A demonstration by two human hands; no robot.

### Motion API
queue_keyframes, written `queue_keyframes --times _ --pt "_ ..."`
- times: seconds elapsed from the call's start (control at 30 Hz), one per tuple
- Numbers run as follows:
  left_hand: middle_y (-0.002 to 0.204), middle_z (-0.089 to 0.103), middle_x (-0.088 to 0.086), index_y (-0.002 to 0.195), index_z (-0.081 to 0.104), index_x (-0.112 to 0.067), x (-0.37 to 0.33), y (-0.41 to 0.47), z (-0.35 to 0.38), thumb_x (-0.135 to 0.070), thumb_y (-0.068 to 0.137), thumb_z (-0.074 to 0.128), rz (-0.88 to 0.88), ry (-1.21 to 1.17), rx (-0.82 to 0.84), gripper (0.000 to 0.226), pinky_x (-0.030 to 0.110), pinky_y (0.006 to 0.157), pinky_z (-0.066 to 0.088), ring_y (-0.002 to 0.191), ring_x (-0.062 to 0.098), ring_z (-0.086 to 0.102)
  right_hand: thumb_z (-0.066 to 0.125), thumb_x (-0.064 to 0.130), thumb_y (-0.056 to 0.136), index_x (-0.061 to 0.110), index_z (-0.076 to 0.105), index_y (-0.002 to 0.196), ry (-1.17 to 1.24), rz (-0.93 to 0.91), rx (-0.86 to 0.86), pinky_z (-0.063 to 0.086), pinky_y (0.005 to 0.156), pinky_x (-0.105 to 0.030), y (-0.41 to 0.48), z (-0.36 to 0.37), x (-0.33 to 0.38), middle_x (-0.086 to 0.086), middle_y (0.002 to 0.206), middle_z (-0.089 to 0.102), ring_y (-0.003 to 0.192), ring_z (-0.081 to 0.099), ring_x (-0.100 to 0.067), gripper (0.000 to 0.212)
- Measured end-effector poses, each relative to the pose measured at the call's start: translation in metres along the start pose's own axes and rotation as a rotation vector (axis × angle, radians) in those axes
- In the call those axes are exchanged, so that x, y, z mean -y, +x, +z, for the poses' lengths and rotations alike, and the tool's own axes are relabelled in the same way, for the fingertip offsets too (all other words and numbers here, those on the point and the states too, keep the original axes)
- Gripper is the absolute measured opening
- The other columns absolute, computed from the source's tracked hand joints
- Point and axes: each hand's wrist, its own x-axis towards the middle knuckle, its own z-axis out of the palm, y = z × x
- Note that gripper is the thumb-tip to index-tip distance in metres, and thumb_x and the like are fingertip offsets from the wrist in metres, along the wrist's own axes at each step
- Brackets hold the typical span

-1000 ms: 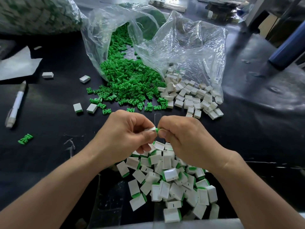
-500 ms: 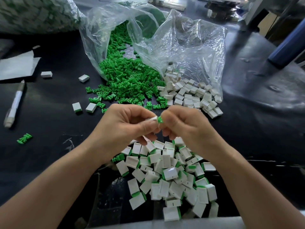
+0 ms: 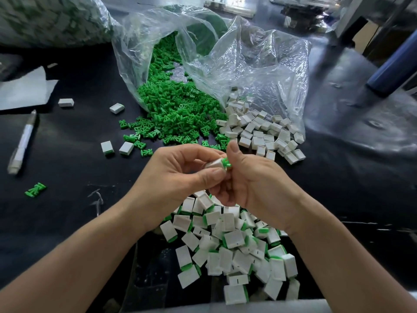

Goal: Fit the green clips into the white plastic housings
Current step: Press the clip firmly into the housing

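My left hand (image 3: 180, 175) pinches a white plastic housing (image 3: 214, 164) between thumb and fingers. My right hand (image 3: 252, 184) pinches a green clip (image 3: 226, 163) at the housing's open end; the clip still sticks out. Both hands meet above a heap of fitted housings with green ends (image 3: 232, 245) near the table's front edge. Loose green clips (image 3: 176, 109) spill from a clear plastic bag (image 3: 248, 64) behind the hands. Empty white housings (image 3: 261, 132) lie in a pile to the right of the clips.
A white pen (image 3: 22, 143) and a sheet of paper (image 3: 24, 89) lie at the left on the black table (image 3: 67, 199). A few stray housings (image 3: 116, 108) and a lone clip (image 3: 36, 189) are scattered left. A second full bag (image 3: 49, 16) sits at back left.
Both hands have lifted a little away from the fitted heap. The green clip now shows more plainly at the housing's end, and my right thumb has risen above it.
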Motion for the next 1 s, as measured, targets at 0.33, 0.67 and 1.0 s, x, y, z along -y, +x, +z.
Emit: queue_keyframes --times 0.33,0.67,1.0 --pt "0.063 0.062 0.019 0.091 0.061 0.009 -0.002 -0.0004 0.0022 -0.002 0.068 0.059 0.037 -0.031 0.005 0.025 0.031 0.047 0.051 0.046 0.029 0.058 0.032 0.056 0.076 0.001 0.053 0.087 -0.086 0.043 0.086 0.034 0.053 -0.021 -0.0003 0.0054 -0.0011 0.001 0.059 0.052 0.057 0.043 -0.011 0.06" --pt "0.065 0.06 0.034 0.096 0.06 0.013 -0.0035 -0.0008 0.0018 -0.007 0.075 0.058 0.027 -0.024 0.026 0.029 0.047 0.061 0.055 0.056 0.051 0.057 0.038 0.054 0.076 0.014 0.063 0.08 -0.127 -0.045 -0.008 0.032 0.05 -0.018 -0.0008 0.0084 -0.0051 0.011 0.055 0.042 0.054 0.035 -0.007 0.047" --pt "0.065 0.067 0.021 0.085 0.066 0.007 0.0009 0.0011 -0.0046 -0.005 0.071 0.058 -0.024 -0.046 -0.024 0.021 0.035 0.062 0.055 0.058 0.035 0.065 0.038 0.059 0.072 0.005 0.053 0.088 -0.209 -0.007 -0.049 0.03 0.049 -0.017 0.0023 0.0058 -0.0031 0.007 0.053 0.045 0.053 0.036 -0.009 0.058"
